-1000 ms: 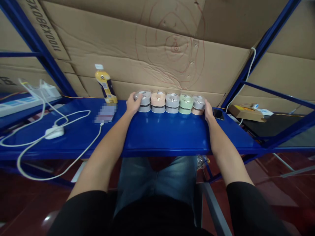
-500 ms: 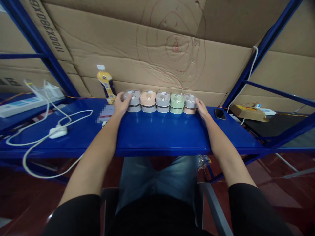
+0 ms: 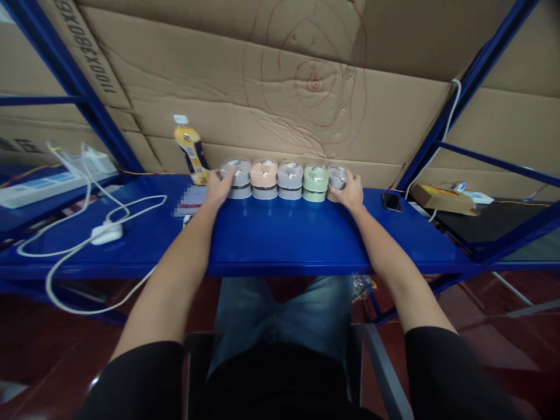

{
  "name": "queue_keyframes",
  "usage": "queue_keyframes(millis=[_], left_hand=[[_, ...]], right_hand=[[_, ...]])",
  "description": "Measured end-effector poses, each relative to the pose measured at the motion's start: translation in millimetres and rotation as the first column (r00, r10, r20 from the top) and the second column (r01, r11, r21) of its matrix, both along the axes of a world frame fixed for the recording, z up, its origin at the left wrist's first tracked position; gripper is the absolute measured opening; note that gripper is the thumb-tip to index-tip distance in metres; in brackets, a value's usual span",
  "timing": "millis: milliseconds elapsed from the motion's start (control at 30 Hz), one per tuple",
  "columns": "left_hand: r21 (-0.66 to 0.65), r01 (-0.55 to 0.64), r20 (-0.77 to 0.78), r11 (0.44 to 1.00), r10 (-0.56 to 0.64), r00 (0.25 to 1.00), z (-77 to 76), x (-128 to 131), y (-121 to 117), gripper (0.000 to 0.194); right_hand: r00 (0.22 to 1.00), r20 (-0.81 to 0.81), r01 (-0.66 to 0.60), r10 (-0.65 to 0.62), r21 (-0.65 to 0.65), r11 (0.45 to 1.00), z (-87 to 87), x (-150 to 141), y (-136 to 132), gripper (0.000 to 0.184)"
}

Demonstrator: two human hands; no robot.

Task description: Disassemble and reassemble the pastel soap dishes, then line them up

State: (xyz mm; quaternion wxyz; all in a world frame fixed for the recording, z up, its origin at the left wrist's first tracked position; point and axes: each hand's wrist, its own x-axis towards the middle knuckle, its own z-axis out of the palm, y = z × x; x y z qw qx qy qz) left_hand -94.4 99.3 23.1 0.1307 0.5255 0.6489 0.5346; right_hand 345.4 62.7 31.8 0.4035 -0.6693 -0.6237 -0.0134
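Note:
Several small two-tier plastic boxes stand side by side in a row on the blue table (image 3: pixel 289 239). My left hand (image 3: pixel 217 188) curls round the left end of the row, with its thumb against the front of the grey box (image 3: pixel 242 178). At the right end, my right hand (image 3: pixel 350 189) has its thumb in front and fingers over the back of another grey-topped box (image 3: pixel 336 173), partly covering it. Between them stand a peach-topped box (image 3: pixel 264 175), a grey box (image 3: pixel 290 174) and a green box (image 3: pixel 314 179). The boxes' lids look clear, with small pale fittings.
A yellow drink bottle (image 3: pixel 191 150) and a purplish packet (image 3: pixel 192 198) are left of the row. A white adapter (image 3: pixel 107 233) with looped cable lies further left, near a power strip (image 3: pixel 56 182). To the right are a phone (image 3: pixel 392 202) and an open carton (image 3: pixel 444 200). Cardboard (image 3: pixel 210 76) backs the table.
My right hand has shifted left and now wraps the rightmost box, where it earlier touched only its right side. My left hand stays at the left end. The view has moved slightly.

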Motion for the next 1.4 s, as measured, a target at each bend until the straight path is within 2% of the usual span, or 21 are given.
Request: queue_keyframes(millis=[100,167,233,300,367,400,433,500,567,600,667,733,833,967,1067,1167,1233,1300,1400], left_hand=[[0.01,-0.064,0.015,0.998,0.064,0.998,7.3,2.7,-9.5,0.064],[0.118,-0.093,-0.045,0.989,0.098,0.994,17.1,9.8,-22.5,0.065],[0.253,-0.079,-0.132,0.964,0.115,0.985,29.3,23.7,-39.8,0.063],[0.303,0.028,-0.197,0.953,0.034,0.98,40.0,43.8,-58.7,0.056],[0.284,0.229,-0.227,0.931,-0.167,0.96,45.1,66.0,-75.7,0.054],[0.247,0.349,-0.212,0.904,-0.301,0.93,44.7,75.9,-82.8,0.058],[0.187,0.467,-0.167,0.864,-0.44,0.882,42.3,84.0,-88.6,0.065],[0.035,0.674,-0.043,0.738,-0.673,0.738,32.9,93.3,-97.1,0.08],[-0.053,0.798,0.023,0.601,-0.798,0.602,20.8,93.5,-102.2,0.091],[-0.075,0.827,0.018,0.557,-0.829,0.56,15.1,91.4,-103.8,0.094],[-0.101,0.842,-0.044,0.529,-0.848,0.528,6.0,86.3,-105.9,0.099],[-0.109,0.825,-0.136,0.555,-0.83,0.54,-0.2,83.9,-106.9,0.103],[-0.101,0.798,-0.254,0.594,-0.791,0.556,-8.0,88.6,-107.1,0.112],[-0.086,0.815,-0.308,0.572,-0.794,0.525,-20.4,99.7,-104.5,0.119],[-0.07,0.812,-0.292,0.579,-0.79,0.539,-26.4,101.6,-102.1,0.12],[-0.078,0.786,-0.308,0.613,-0.765,0.566,-25.7,98.2,-102.3,0.119],[-0.09,0.788,-0.36,0.609,-0.758,0.544,-22.8,95.9,-104.6,0.11],[-0.113,0.803,-0.414,0.585,-0.762,0.497,-20.1,95.0,-107.9,0.086],[-0.141,0.818,-0.454,0.558,-0.771,0.447,-18.1,97.1,-112.2,0.056]], right_hand=[[0.996,-0.091,0.029,-0.024,0.047,0.998,4.3,4.9,0.5,0.091],[0.986,-0.161,0.064,-0.042,0.13,0.99,12.7,10.5,-1.2,0.091],[0.978,-0.21,0.054,-0.003,0.242,0.969,25.2,15.4,-6.7,0.091],[0.965,-0.224,-0.06,0.137,0.319,0.946,38.9,16.3,-17.1,0.09],[0.902,-0.227,-0.293,0.367,0.303,0.907,49.2,10.2,-32.3,0.092],[0.839,-0.232,-0.434,0.492,0.259,0.863,51.9,4.4,-40.8,0.093],[0.759,-0.236,-0.577,0.607,0.19,0.795,52.6,-2.9,-49.3,0.094],[0.59,-0.239,-0.791,0.772,0.025,0.612,48.8,-20.0,-64.1,0.095],[0.472,-0.248,-0.881,0.846,-0.099,0.463,40.5,-36.1,-73.2,0.096],[0.44,-0.248,-0.898,0.863,-0.139,0.418,35.7,-42.5,-75.3,0.097],[0.413,-0.233,-0.907,0.881,-0.188,0.376,26.8,-50.5,-75.6,0.1],[0.427,-0.198,-0.898,0.883,-0.212,0.386,19.4,-53.6,-73.0,0.106],[0.5,-0.135,-0.858,0.855,-0.212,0.468,10.7,-57.5,-69.7,0.114],[0.58,0.044,-0.798,0.813,-0.17,0.579,3.3,-71.2,-71.9,0.106],[0.586,0.131,-0.782,0.8,-0.166,0.6,3.9,-77.7,-74.3,0.1],[0.624,0.092,-0.763,0.776,-0.143,0.63,11.3,-67.6,-72.4,0.093],[0.677,0.038,-0.725,0.735,-0.132,0.675,18.7,-51.2,-68.4,0.088],[0.73,-0.005,-0.675,0.683,-0.159,0.721,25.6,-31.2,-63.1,0.083],[0.765,-0.011,-0.622,0.644,-0.273,0.734,31.2,-5.4,-54.1,0.071]])
